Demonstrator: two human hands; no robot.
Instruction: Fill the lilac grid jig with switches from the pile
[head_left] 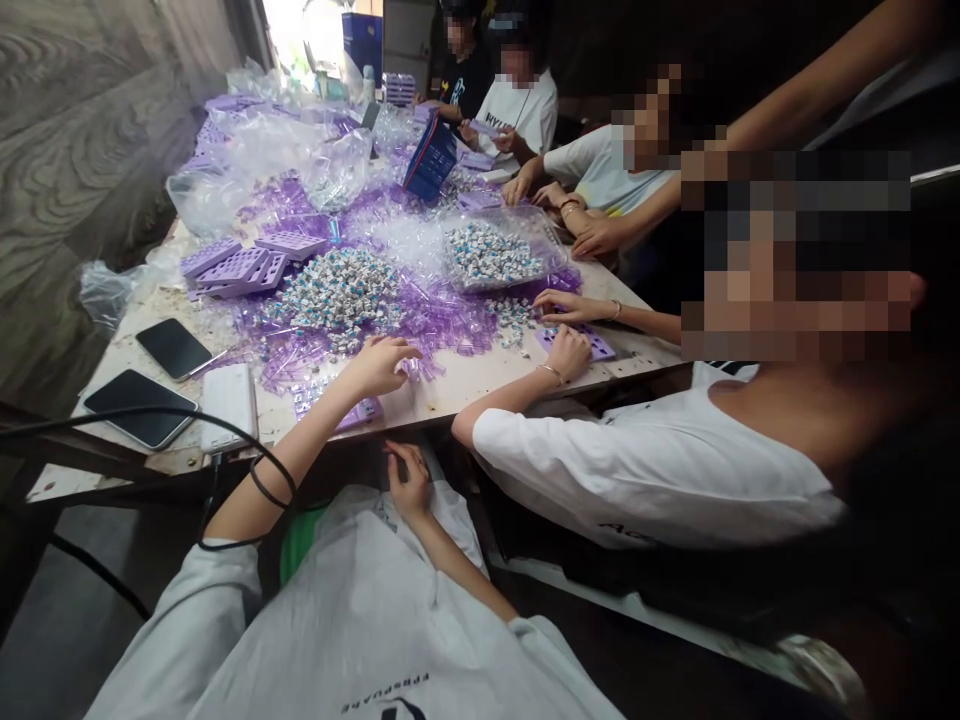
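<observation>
My left hand point(381, 367) hovers over the table's near side, fingers loosely bent and apart, with nothing visible in it. Under my left forearm lies a purple tray point(360, 412) with small pieces in its slots, partly covered by the arm. Just beyond the hand spreads a heap of small white and blue pieces point(341, 290), among clear purple plastic strips point(442, 315). Below the table edge, over my lap, my right hand point(410, 482) has its fingers apart and appears to hold nothing.
Two phones point(174, 348) and a white power bank point(227, 405) lie at left; its black cable point(281, 470) loops over my left forearm. Stacked purple trays point(240, 268) stand behind. A clear bag of pieces point(491, 252) and a blue basket point(430, 158) sit farther back. Co-workers' hands point(566, 350) work at right.
</observation>
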